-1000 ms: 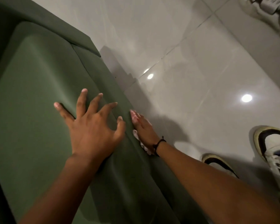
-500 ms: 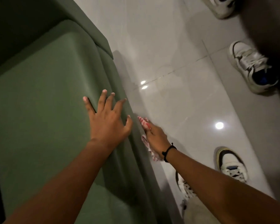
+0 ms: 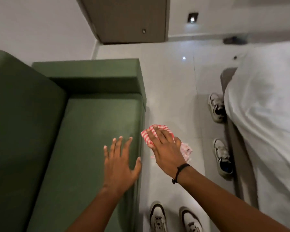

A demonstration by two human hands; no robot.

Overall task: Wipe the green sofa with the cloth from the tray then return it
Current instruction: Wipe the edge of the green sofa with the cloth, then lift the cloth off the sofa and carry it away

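The green sofa [image 3: 90,123] fills the left half of the view, with its seat cushion, backrest and far armrest in sight. My left hand [image 3: 120,164] lies flat on the seat near its front edge, fingers spread, holding nothing. Just right of that edge, beside the sofa's front face and over the floor, my right hand [image 3: 164,148] grips a red-and-white striped cloth [image 3: 147,133]. The cloth bunches under my palm and a loose end hangs to the right. No tray is in view.
A bed with white sheets [image 3: 266,114] runs along the right. A pair of sneakers [image 3: 219,131] lies by the bed on the glossy tile floor [image 3: 171,84]. My own shoes [image 3: 172,218] show at the bottom. A brown door [image 3: 129,19] stands beyond the sofa.
The view has lifted from the sofa edge to take in the room. My right hand with the cloth has come away from the sofa's front face. My left hand stays on the seat.
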